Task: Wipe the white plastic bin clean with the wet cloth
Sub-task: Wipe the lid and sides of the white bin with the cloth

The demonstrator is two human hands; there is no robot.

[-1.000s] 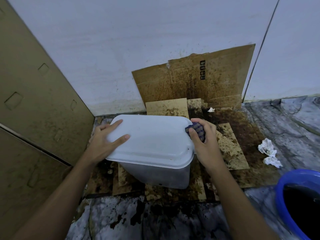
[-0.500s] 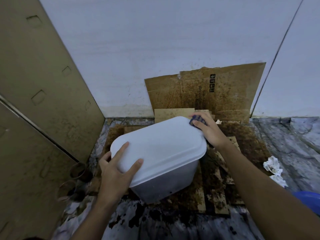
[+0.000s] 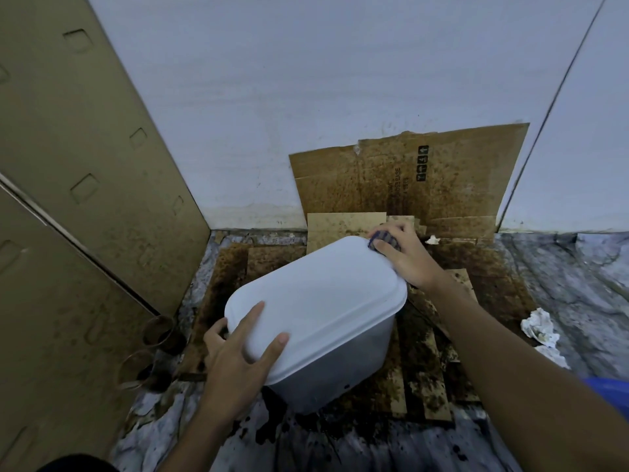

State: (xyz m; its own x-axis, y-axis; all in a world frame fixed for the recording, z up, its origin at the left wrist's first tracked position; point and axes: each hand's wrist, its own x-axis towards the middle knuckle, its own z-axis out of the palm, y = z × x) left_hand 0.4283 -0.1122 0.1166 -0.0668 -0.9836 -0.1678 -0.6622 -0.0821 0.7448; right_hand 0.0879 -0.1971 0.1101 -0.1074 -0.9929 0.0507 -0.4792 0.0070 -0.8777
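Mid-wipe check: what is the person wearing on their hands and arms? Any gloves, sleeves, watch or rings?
Nothing worn shows. The left hand and right hand are bare, with no gloves. Both forearms are uncovered right to the frame edge, so no sleeve or cuff is in view. No watch, bracelet or ring shows on either wrist or on the visible fingers.

Your floor: grey stone, splashed with dark stains in front of you.

Flat, stained cardboard sheets cover its middle up to the wall, and your white plastic bin stands on them. To your right, crumpled tissues lie on bare stone, with the rim of a blue tub at the frame's edge. To your left, two brown rings sit beside the brown panel.
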